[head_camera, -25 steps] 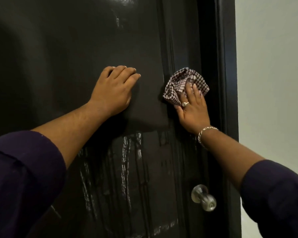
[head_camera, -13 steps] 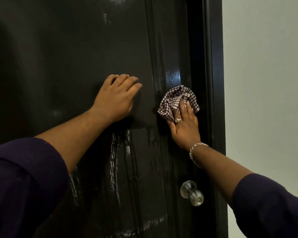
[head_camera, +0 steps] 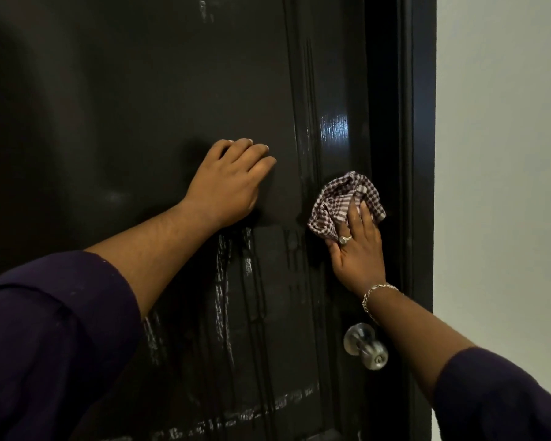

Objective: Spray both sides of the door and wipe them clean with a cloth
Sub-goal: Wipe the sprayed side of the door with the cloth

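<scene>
The dark glossy door [head_camera: 134, 100] fills most of the view. My left hand [head_camera: 229, 183] rests on its middle panel, fingers slightly bent, holding nothing. My right hand [head_camera: 358, 249] presses a bunched brown-and-white checked cloth [head_camera: 337, 198] against the door's right stile, fingers laid straight over it. Below both hands, wet streaks [head_camera: 233, 281] run down the panel. No spray bottle is in view.
A round metal door knob [head_camera: 366, 346] sticks out a short way below my right wrist. The dark door frame [head_camera: 422, 154] borders the door on the right, and a pale wall [head_camera: 503, 186] lies beyond it.
My right hand has slid the cloth down the right stile, closer to the knob. My left hand has stayed on the panel.
</scene>
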